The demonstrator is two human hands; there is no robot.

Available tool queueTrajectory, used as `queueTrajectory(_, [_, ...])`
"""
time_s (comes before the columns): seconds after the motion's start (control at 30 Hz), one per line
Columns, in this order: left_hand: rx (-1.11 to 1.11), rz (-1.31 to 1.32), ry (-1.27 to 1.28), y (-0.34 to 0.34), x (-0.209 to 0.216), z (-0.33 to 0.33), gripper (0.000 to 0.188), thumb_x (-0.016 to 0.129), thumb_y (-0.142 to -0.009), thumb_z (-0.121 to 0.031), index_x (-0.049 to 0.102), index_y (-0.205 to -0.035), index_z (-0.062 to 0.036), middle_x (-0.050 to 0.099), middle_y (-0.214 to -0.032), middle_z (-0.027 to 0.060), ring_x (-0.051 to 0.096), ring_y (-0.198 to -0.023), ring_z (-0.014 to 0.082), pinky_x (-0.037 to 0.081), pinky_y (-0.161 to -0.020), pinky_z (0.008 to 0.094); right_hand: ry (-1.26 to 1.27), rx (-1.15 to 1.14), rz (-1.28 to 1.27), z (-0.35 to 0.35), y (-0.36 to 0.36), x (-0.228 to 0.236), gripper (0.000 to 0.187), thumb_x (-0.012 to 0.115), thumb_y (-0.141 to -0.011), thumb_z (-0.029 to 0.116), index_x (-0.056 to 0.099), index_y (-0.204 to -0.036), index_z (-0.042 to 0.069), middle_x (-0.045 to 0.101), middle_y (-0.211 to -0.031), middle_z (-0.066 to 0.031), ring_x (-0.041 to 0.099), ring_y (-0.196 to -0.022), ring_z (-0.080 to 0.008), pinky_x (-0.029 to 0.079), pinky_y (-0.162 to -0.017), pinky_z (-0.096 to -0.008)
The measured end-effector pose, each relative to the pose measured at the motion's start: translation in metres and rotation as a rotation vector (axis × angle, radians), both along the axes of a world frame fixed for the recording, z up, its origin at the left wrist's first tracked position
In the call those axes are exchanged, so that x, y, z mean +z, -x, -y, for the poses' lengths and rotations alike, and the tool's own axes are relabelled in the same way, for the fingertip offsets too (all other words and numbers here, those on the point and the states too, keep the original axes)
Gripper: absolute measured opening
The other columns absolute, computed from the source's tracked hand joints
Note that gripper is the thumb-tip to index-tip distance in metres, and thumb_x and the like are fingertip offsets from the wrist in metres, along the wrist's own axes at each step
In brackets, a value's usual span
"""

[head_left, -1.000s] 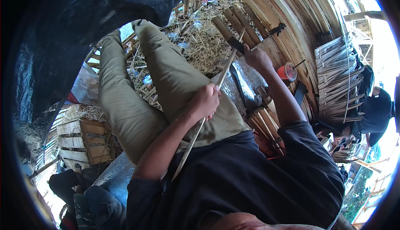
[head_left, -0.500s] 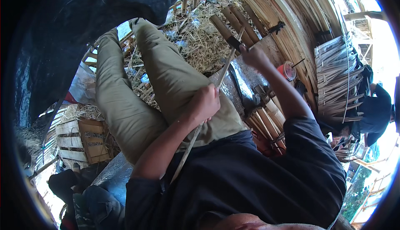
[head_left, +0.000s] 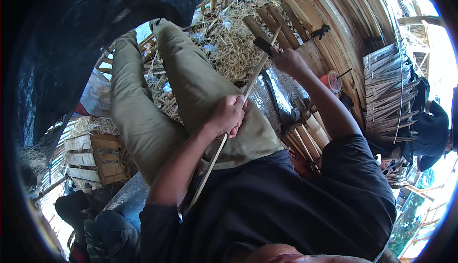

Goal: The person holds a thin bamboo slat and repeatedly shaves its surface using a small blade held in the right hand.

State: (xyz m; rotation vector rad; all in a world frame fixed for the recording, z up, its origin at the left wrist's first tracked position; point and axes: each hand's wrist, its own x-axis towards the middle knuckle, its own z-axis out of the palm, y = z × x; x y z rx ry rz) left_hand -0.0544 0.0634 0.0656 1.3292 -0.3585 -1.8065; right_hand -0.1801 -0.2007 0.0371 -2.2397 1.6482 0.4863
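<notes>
My left hand (head_left: 229, 116) is closed around a long thin bamboo strip (head_left: 208, 170), resting over my thigh in khaki trousers (head_left: 200, 82). The strip slants from beside my torso up to the right, past my right hand. That right hand (head_left: 290, 62) is closed on a knife (head_left: 262, 45), whose short, dark, flat blade lies across the upper part of the strip. Fingers hide the handle. Whether the blade's edge bites into the strip cannot be made out.
Shavings and litter (head_left: 224, 53) cover the ground ahead. On the right are stacked bamboo slats (head_left: 329, 20), a red-rimmed round container (head_left: 331, 82) and a bundle of split strips (head_left: 386, 91). A slatted wooden crate (head_left: 95, 158) stands left. Another person (head_left: 431, 129) is at far right.
My right hand and the knife have shifted slightly up and left, with the blade turned a little. My left hand has moved slightly left, still around the strip.
</notes>
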Motion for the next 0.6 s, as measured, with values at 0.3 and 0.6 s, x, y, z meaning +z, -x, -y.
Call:
queueTrajectory(0.3, [0.047,-0.239,0.001,-0.002,-0.003,-0.005,0.033,0.035,-0.105,-0.037,0.045,-0.099,-0.0066,0.035,-0.052,-0.0037,0.032,-0.032,0.0039,0.03,-0.026,0.0225,-0.168,-0.039,-0.02,-0.007,-0.008,0.031,0.085,0.03,-0.094,0.071,0.065,-0.081,-0.006,0.061,-0.059,-0.0158,0.063,-0.048,-0.0241,0.055,-0.046,-0.0391])
queueTrajectory(0.6, [0.062,-0.318,0.031,-0.009,-0.007,0.001,0.034,0.034,-0.105,-0.04,0.043,-0.098,-0.0076,0.035,-0.051,-0.0036,0.032,-0.031,0.0043,0.03,-0.026,0.0222,-0.24,-0.156,-0.017,0.007,-0.015,0.014,0.08,0.03,-0.096,0.069,0.065,-0.081,-0.002,0.062,-0.065,-0.0139,0.059,-0.048,-0.0223,0.052,-0.045,-0.0386])
